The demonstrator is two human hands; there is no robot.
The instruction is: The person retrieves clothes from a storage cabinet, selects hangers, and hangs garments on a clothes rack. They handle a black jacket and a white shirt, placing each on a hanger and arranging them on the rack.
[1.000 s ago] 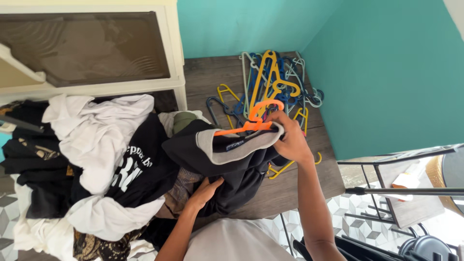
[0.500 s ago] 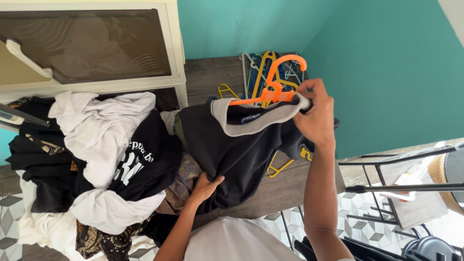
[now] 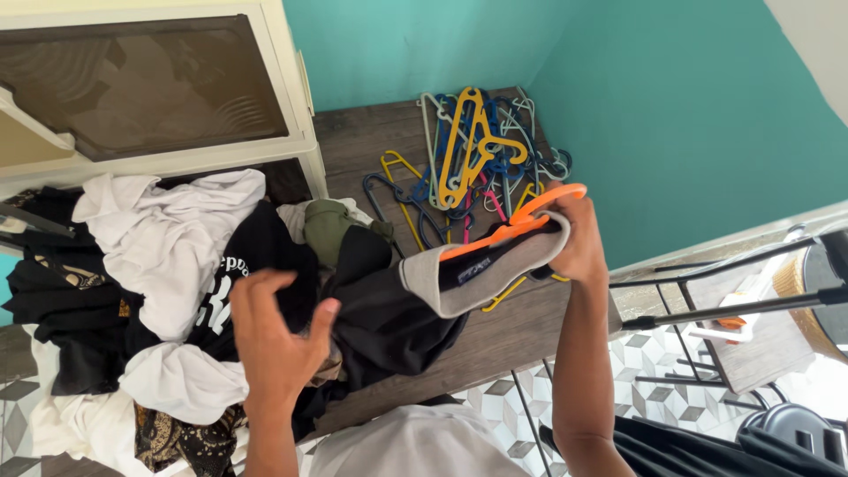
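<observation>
1. Wooden bench [image 3: 495,340] running from the teal wall toward the near edge, loaded with laundry on its left side.
2. Heap of clothes [image 3: 159,265] over the left half: white shirts, black printed tops, an olive piece near the middle.
3. Black garment with grey collar [image 3: 415,309] lifted above the middle of the bench, collar raised to the right, body hanging down toward the near edge.
4. Pile of coloured hangers [image 3: 477,159] at the far right corner, against the wall.
5. Orange hanger [image 3: 521,221] inside the collar, hook pointing up and to the right.
6. Right hand [image 3: 579,243] clenched around hanger and collar together, above the right edge.
7. Left hand [image 3: 278,340] fingers curled and parted, at the garment's left side, over the heap; contact unclear.
</observation>
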